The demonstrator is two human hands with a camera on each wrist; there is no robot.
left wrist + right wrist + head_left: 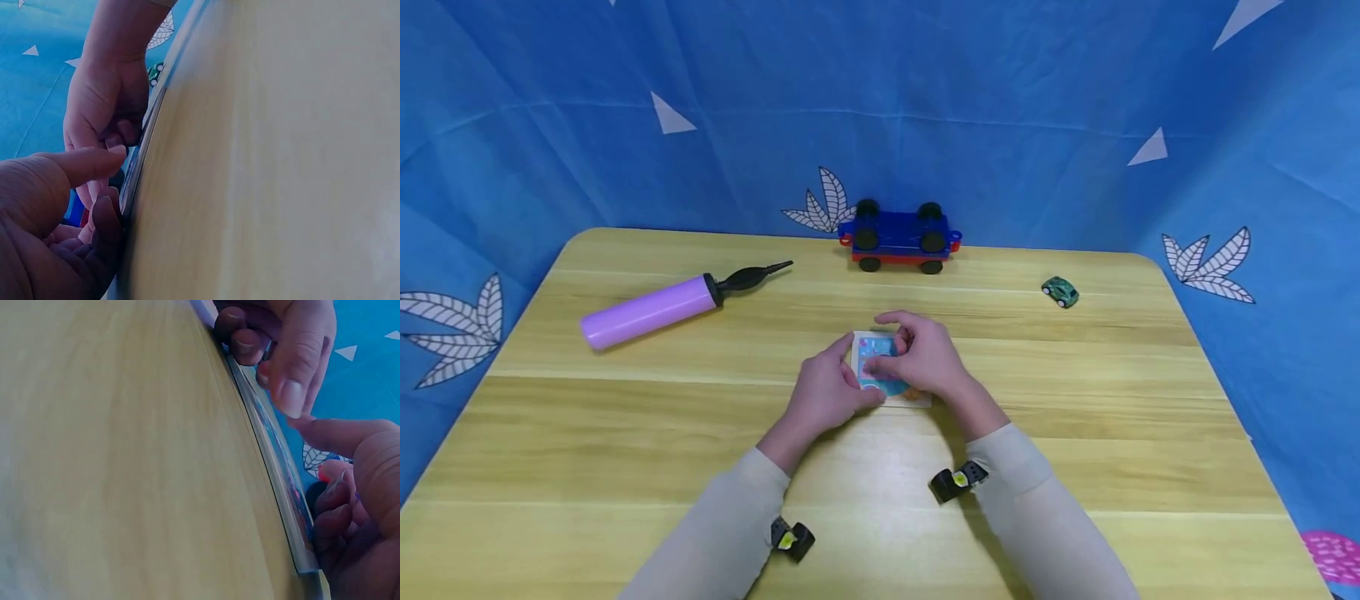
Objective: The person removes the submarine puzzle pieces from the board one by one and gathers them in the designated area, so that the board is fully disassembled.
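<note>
A small flat picture board (877,343) with a pale border and a blue-and-pink picture lies on the wooden table. My left hand (827,387) grips its left side, fingers along that edge and thumb over the near-left corner. My right hand (931,357) is over the right part of the board, thumb reaching across the picture and other fingers bent. In the right wrist view the board (275,444) shows edge-on, low on the table, with both thumbs close together above it. I cannot tell whether the right fingers pinch anything, since the hand hides part of the picture.
A purple hand pump (651,312) with a black nozzle lies at the back left. Near the far edge stands a blue and red toy vehicle (897,235) with black wheels. A small green toy car (1061,292) is at the back right. Blue patterned cloth (1000,100) hangs behind the table.
</note>
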